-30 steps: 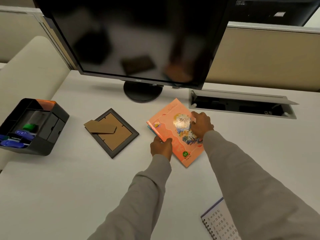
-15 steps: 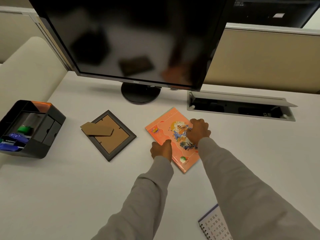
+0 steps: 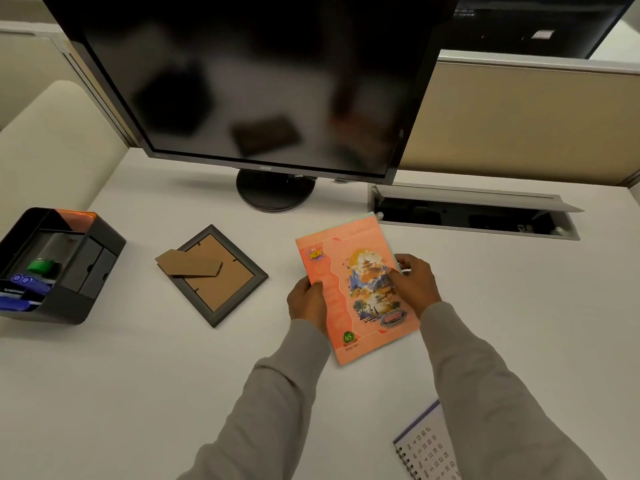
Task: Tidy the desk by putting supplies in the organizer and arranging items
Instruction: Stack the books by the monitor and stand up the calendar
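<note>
An orange notebook [image 3: 349, 271] with a painted landscape on its cover is in the middle of the white desk [image 3: 173, 368], tilted up a little. My left hand [image 3: 306, 301] grips its left edge and my right hand [image 3: 415, 282] grips its right edge. A thin second book edge shows under it at the top. At the far left stands a black desk organizer [image 3: 86, 258] holding blue markers [image 3: 24, 284] and a green-capped item [image 3: 41, 266]. A dark picture frame [image 3: 214, 275] lies face down between organizer and notebook.
A black monitor [image 3: 259, 81] on a round base [image 3: 275, 190] fills the back. An open cable tray [image 3: 474, 213] is cut into the desk at the right rear. A spiral notepad [image 3: 426, 448] lies at the near right edge. Beige partitions close the back.
Both hands have turned the orange notebook from a diagonal lie to nearly straight, and its near end has come closer to me. My right hand shifted from the cover's middle to the right edge.
</note>
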`<act>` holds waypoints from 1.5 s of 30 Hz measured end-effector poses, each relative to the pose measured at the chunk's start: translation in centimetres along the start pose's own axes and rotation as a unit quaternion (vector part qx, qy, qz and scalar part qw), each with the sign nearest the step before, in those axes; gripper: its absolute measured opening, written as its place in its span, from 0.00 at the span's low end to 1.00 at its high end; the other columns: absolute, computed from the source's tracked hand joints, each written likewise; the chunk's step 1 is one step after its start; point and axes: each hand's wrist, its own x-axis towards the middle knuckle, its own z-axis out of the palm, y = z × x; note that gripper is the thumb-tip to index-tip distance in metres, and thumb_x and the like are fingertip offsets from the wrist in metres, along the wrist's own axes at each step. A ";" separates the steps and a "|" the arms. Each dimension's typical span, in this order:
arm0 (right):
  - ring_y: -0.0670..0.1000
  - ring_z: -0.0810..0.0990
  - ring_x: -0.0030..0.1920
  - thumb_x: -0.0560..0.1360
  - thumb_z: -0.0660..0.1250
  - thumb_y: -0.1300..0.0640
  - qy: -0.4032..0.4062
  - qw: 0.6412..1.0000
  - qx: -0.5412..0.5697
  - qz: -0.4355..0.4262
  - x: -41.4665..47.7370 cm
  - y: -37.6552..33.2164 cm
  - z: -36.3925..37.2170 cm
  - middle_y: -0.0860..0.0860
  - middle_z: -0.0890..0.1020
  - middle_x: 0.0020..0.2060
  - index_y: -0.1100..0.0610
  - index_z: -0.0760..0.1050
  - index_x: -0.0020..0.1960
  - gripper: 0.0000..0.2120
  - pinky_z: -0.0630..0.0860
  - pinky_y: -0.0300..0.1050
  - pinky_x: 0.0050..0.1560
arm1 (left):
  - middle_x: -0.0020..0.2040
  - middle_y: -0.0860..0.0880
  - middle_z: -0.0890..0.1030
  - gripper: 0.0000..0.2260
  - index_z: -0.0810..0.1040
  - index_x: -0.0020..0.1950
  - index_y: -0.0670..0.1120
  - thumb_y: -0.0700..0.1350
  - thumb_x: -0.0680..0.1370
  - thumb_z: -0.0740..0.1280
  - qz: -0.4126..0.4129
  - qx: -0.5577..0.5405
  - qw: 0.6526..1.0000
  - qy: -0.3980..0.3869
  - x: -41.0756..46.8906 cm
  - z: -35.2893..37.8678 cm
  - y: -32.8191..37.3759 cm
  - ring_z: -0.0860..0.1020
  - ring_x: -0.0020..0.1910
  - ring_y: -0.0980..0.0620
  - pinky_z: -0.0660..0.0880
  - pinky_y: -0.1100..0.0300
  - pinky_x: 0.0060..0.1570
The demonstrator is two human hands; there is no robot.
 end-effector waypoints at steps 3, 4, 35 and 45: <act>0.53 0.78 0.59 0.77 0.69 0.52 0.024 0.998 0.061 -0.022 -1.8 -0.1 -0.9 0.52 0.76 0.62 0.50 0.77 0.62 0.14 0.79 0.56 0.58 | 0.48 0.45 0.85 0.10 0.83 0.53 0.50 0.41 0.78 0.64 0.062 0.002 0.998 -0.022 -1.3 -0.2 0.5 0.83 0.47 0.42 0.80 0.41 0.53; 0.53 0.78 0.61 0.77 0.69 0.51 0.029 0.995 0.084 -0.032 -2.5 -0.1 -1.2 0.51 0.77 0.62 0.49 0.76 0.62 0.14 0.79 0.57 0.59 | 0.50 0.45 0.85 0.10 0.82 0.55 0.49 0.41 0.79 0.63 0.079 -0.002 0.997 -0.024 -1.7 -0.2 0.9 0.83 0.49 0.42 0.80 0.43 0.53; 0.31 0.79 0.50 0.82 0.62 0.62 0.172 0.967 0.127 -0.141 -12.1 2.1 -0.3 0.34 0.79 0.51 0.54 0.75 0.65 0.13 0.74 0.23 0.47 | 0.52 0.65 0.80 0.15 0.75 0.70 0.50 0.42 0.84 0.61 0.459 0.237 0.856 -0.013 -5.4 -4.4 -2.6 0.80 0.44 0.66 0.75 0.73 0.44; 0.31 0.79 0.49 0.81 0.63 0.64 0.207 0.957 0.142 -0.145 -11.8 2.0 -0.7 0.39 0.81 0.50 0.54 0.76 0.63 0.12 0.73 0.21 0.47 | 0.46 0.76 0.78 0.12 0.80 0.64 0.44 0.39 0.81 0.66 0.472 0.187 0.861 0.005 -4.6 -3.2 -1.9 0.79 0.41 0.69 0.73 0.76 0.43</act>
